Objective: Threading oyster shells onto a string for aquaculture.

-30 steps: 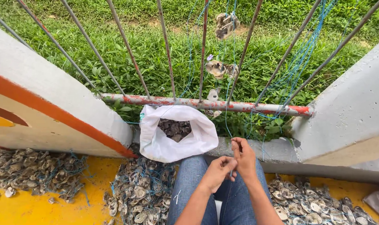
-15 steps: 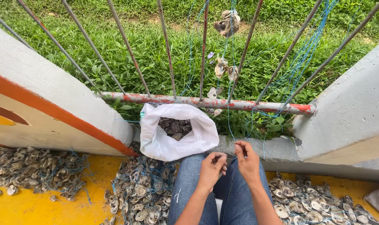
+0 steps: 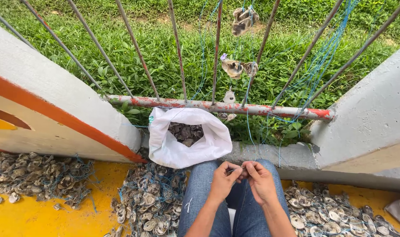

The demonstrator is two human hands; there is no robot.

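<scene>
My left hand [image 3: 224, 179] and my right hand [image 3: 259, 180] meet over my knees in blue jeans [image 3: 200, 193]. Both pinch a thin blue string [image 3: 248, 131] that runs up to the railing. Flat grey shells [image 3: 233, 68] hang threaded on the string between the bars, with another cluster of shells [image 3: 244, 19] higher up. A white sack [image 3: 178, 147], open and holding loose shells, stands just left of my hands against the low kerb.
A rusty red-and-white railing [image 3: 217, 105] with thin upright bars stands ahead, grass behind it. Grey concrete walls flank it, the left wall [image 3: 55, 101] with an orange stripe. Piles of strung shells [image 3: 151, 202] lie on the yellow floor [image 3: 28, 219] left, centre and right.
My hands have dropped lower and come together on the string. The hanging shells on the string have risen higher along the bars.
</scene>
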